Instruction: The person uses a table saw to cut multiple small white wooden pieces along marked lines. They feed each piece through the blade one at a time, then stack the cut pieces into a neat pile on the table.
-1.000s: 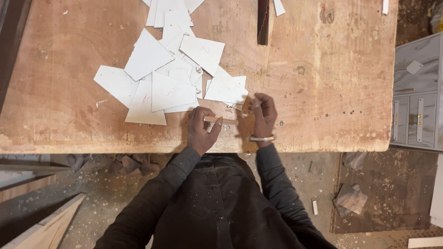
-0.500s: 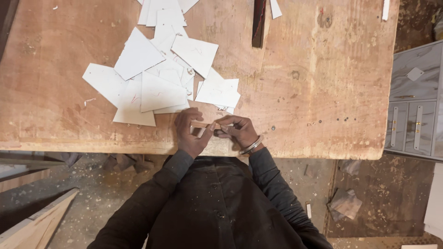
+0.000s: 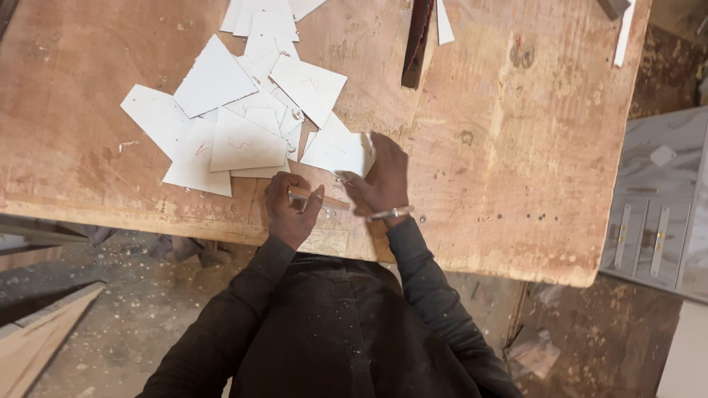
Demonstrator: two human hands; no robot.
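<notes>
Fingers of left hand [image 3: 291, 210] curled around one end of a thin wooden stick [image 3: 318, 197], just below centre of frame, near front edge of a worn wooden table [image 3: 516, 162]. Stick running rightward from those fingers toward right hand [image 3: 380, 180], far end hidden beneath it. Right hand lying palm down, fingers spread flat, fingertips pressing on a white sheet [image 3: 335, 151]; whether also pinching the stick, cannot tell. Silver bangle [image 3: 391, 214] on right wrist. One stick only. Loose pile of white cut sheets [image 3: 236, 110] spread across upper left of frame, roughly a dozen, overlapping, exact count unclear. One dark narrow bar [image 3: 417, 40] at top centre. Grey cabinet [image 3: 656, 214] at right edge. Dark sleeves and torso filling bottom centre.
</notes>
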